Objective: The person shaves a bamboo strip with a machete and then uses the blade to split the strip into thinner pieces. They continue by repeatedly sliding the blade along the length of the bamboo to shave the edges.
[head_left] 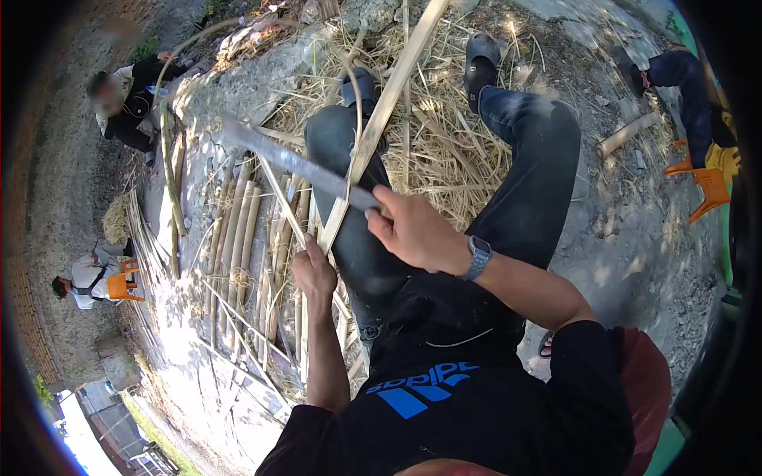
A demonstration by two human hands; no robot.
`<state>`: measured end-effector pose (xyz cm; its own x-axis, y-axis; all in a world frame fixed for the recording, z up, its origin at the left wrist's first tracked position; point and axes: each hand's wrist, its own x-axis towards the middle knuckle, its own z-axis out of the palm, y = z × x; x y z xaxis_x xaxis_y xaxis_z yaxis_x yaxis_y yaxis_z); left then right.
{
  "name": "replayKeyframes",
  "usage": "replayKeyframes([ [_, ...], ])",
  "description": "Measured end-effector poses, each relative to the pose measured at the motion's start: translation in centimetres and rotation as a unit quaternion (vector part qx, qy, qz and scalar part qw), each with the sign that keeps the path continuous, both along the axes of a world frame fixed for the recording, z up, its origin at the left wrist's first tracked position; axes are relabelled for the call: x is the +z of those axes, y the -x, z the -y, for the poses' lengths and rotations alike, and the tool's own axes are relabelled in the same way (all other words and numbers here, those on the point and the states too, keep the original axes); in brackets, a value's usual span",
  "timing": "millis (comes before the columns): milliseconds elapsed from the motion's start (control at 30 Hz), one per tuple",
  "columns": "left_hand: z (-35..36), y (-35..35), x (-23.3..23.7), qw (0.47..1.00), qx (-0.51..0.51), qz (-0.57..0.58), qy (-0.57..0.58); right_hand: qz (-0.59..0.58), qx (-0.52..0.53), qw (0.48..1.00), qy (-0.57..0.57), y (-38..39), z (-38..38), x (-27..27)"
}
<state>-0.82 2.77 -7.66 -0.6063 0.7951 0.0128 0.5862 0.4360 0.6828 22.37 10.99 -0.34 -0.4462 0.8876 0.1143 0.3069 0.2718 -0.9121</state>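
Observation:
My right hand is closed around the handle of a long machete, whose blade points to the upper left and is slightly blurred. The blade crosses a pale split bamboo slat, which slants over my left thigh toward the top of the view. My left hand is closed on the lower end of a thin bamboo strip. That strip runs up and left, passing under the blade in this view. The slat's lower end lies just right of my left fingertips.
Bamboo poles lie in a pile at my left. Shavings cover the ground between my feet. Two people sit at the left; another person is at the right by an orange chair. A short bamboo piece lies at right.

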Motion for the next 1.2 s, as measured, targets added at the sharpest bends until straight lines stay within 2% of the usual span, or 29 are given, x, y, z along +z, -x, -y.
replayKeyframes([
  [33,0.2,0.3,0.0,1.000,0.001,0.031,-0.001,0.009,0.047,0.999,-0.017,0.4,1.0,-0.2],
  [100,0.5,0.7,-0.7,0.998,0.029,0.049,-0.031,-0.037,-0.011,0.999,-0.015,0.1,-0.7,0.0],
  [167,1.3,1.1,-0.8,0.999,0.016,0.035,0.024,-0.019,-0.141,0.987,-0.069,-1.3,-4.5,3.3],
  [233,0.9,-0.6,1.6,0.997,0.017,0.052,0.051,0.007,-0.199,0.980,0.003,-2.2,-6.0,5.1],
  [267,0.6,-0.4,1.5,0.997,0.028,0.062,0.049,0.008,-0.197,0.980,-0.008,-1.6,-5.5,4.1],
  [333,0.5,-0.3,1.7,0.996,0.033,0.075,0.041,0.001,-0.124,0.989,-0.075,0.1,-1.8,0.0],
  [400,1.3,-0.5,2.3,0.995,-0.018,0.078,0.052,0.016,-0.030,0.998,-0.044,0.7,0.9,-0.4],
  [433,1.6,-0.4,2.4,0.995,-0.010,0.077,0.056,0.027,0.004,0.999,-0.034,1.0,1.5,-0.5],
  [500,1.3,0.3,2.3,0.965,-0.006,0.174,0.198,-0.008,-0.026,0.998,-0.051,0.5,0.0,-0.1],
  [567,1.5,0.5,2.7,0.962,-0.032,0.143,0.231,-0.008,-0.131,0.985,-0.108,-0.6,-3.8,1.6],
  [600,1.5,0.8,1.7,0.970,-0.037,0.187,0.149,0.001,-0.168,0.983,-0.080,-1.6,-5.8,3.1],
  [633,1.5,0.8,0.8,0.970,-0.042,0.230,0.064,0.002,-0.162,0.983,-0.083,-1.4,-5.9,3.3],
  [667,1.4,1.2,0.3,0.970,-0.039,0.232,0.058,-0.001,-0.154,0.985,-0.076,-1.2,-5.9,3.4],
  [700,1.3,1.7,0.3,0.968,-0.065,0.231,0.080,-0.004,-0.147,0.987,-0.067,-1.1,-5.8,3.4],
  [733,1.3,2.1,0.3,0.963,-0.092,0.229,0.105,0.018,-0.114,0.987,-0.114,-0.3,-4.0,1.9],
  [767,1.5,2.4,-0.1,0.963,-0.092,0.229,0.104,0.040,-0.054,0.992,-0.110,0.0,-2.0,1.0],
  [833,1.9,2.8,-0.5,0.966,-0.157,0.160,0.130,0.058,-0.012,0.990,-0.125,-0.6,-1.2,0.7],
  [867,2.1,3.1,-0.9,0.957,-0.144,0.220,0.123,0.066,-0.033,0.986,-0.152,-1.1,-2.1,0.7],
  [900,1.4,2.3,1.3,0.930,-0.044,0.315,0.182,0.077,-0.050,0.981,-0.172,-1.7,-3.7,1.7],
  [933,1.8,2.4,0.7,0.941,-0.059,0.292,0.161,0.075,-0.095,0.979,-0.161,-2.5,-5.9,2.4],
  [967,1.8,2.7,0.1,0.951,-0.079,0.267,0.134,0.078,-0.090,0.980,-0.156,-3.0,-7.4,3.2],
  [1000,1.8,3.0,0.3,0.956,-0.124,0.216,0.157,0.082,-0.137,0.976,-0.150,-3.3,-8.7,4.0],
  [1033,1.9,2.8,-0.3,0.956,-0.120,0.219,0.153,0.085,-0.182,0.968,-0.149,-3.4,-9.5,4.5],
  [1067,2.2,2.5,-1.4,0.978,-0.175,0.108,0.043,0.043,-0.167,0.975,-0.139,-2.4,-8.3,3.5],
  [1100,2.3,2.3,-2.4,0.972,-0.226,-0.008,-0.069,0.043,-0.167,0.974,-0.144,-1.3,-6.0,2.1],
  [1133,2.7,3.4,-3.0,0.955,-0.285,-0.063,-0.050,0.041,-0.115,0.981,-0.151,-0.4,-3.3,0.6],
  [1167,2.7,3.3,-2.6,0.954,-0.287,-0.062,-0.052,0.041,-0.064,0.985,-0.154,-0.2,-2.0,-0.1],
  [1200,2.8,3.2,-1.5,0.970,-0.201,0.122,0.060,0.041,-0.068,0.985,-0.151,-0.6,-2.3,0.3],
])
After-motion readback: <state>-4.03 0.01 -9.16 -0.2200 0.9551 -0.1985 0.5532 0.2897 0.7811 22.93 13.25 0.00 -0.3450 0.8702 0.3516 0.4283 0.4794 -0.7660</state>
